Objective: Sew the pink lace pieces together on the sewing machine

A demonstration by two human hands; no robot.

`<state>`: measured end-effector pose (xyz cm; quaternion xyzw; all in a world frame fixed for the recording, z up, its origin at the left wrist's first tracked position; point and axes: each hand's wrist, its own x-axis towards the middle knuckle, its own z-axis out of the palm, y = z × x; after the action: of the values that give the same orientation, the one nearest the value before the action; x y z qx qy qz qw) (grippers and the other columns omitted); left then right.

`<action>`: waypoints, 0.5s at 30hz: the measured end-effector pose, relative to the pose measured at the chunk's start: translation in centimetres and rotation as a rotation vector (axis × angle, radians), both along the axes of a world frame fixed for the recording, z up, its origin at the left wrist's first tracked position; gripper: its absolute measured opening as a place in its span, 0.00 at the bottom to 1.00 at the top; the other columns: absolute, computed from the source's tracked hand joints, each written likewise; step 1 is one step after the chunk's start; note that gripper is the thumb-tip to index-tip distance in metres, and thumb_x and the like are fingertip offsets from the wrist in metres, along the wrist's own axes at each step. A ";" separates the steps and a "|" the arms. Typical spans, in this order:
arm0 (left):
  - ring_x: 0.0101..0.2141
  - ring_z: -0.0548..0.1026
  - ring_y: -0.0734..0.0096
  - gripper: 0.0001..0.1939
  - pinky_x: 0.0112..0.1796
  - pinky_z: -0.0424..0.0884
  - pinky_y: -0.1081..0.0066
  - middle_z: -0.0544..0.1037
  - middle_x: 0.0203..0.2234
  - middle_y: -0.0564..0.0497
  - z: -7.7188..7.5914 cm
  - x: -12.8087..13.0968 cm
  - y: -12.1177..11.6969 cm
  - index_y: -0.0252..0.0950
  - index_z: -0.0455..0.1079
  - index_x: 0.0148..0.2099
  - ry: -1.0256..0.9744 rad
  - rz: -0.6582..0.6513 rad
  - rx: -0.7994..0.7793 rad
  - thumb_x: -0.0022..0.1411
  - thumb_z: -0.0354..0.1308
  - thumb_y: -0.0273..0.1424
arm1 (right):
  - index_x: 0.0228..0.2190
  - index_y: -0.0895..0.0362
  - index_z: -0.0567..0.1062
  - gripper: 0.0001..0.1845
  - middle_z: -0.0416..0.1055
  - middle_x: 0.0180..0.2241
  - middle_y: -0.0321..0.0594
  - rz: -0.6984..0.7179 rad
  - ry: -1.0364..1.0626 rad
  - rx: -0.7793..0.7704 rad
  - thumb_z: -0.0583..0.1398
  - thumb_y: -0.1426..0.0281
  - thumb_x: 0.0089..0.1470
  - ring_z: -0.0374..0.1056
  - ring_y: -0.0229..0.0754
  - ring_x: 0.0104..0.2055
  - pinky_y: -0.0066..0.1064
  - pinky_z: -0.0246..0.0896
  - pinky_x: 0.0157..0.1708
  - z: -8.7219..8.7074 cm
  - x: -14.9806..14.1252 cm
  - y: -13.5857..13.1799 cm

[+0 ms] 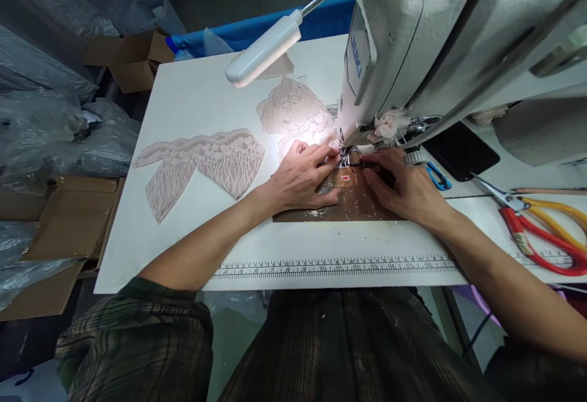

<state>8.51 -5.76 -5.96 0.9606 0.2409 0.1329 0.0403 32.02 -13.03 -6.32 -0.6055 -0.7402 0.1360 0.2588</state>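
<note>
A sewing machine point(394, 41) stands on the right, its presser foot point(345, 156) down at the brown plate point(362, 203). My left hand point(300, 176) lies flat on the near edge of a pale lace piece point(316, 130), fingers stretched toward the foot and thumb apart. On the other side of the foot is my right hand point(398, 182), with thumb and fingers drawn together. Whatever lies between those fingertips is hidden. More cut lace point(229, 157) lies left of my left hand.
A lit lamp point(263, 47) hangs over the lace. Scissors point(541, 219), a black phone-like slab point(461, 150) and a small blue tool point(439, 176) lie at right. A printed ruler point(321, 269) runs along the table's front edge. Cardboard boxes point(73, 219) stand at left.
</note>
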 end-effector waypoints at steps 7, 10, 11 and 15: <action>0.53 0.73 0.50 0.27 0.56 0.64 0.46 0.73 0.57 0.35 -0.2 -0.2 0.1 0.32 0.67 0.63 -0.034 0.018 0.008 0.68 0.52 0.42 | 0.48 0.55 0.78 0.17 0.76 0.43 0.46 0.028 0.028 0.070 0.55 0.65 0.63 0.75 0.45 0.38 0.37 0.70 0.38 -0.9 0.5 0.5; 0.59 0.71 0.47 0.30 0.62 0.58 0.43 0.72 0.60 0.34 -0.2 -0.3 0.3 0.30 0.63 0.66 -0.006 0.030 0.002 0.70 0.50 0.43 | 0.46 0.55 0.78 0.16 0.76 0.42 0.47 0.032 0.037 0.073 0.55 0.65 0.63 0.74 0.45 0.36 0.37 0.68 0.36 -1.0 0.4 0.6; 0.60 0.70 0.47 0.30 0.63 0.57 0.43 0.71 0.61 0.33 -0.2 -0.2 0.3 0.30 0.62 0.67 0.014 0.041 -0.004 0.71 0.49 0.44 | 0.46 0.56 0.78 0.16 0.76 0.42 0.47 0.030 0.040 0.064 0.55 0.65 0.62 0.73 0.45 0.36 0.37 0.67 0.35 -0.9 0.3 0.6; 0.64 0.65 0.44 0.31 0.62 0.57 0.41 0.68 0.63 0.33 0.3 0.3 -0.9 0.29 0.61 0.68 0.108 0.135 -0.032 0.73 0.45 0.45 | 0.44 0.57 0.78 0.17 0.75 0.35 0.45 -0.021 0.121 -0.074 0.56 0.61 0.62 0.68 0.42 0.30 0.35 0.63 0.30 0.2 0.6 0.6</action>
<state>8.80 -6.63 -5.64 0.9472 0.3090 0.0795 0.0334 32.64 -12.42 -6.16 -0.6130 -0.7112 0.1969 0.2820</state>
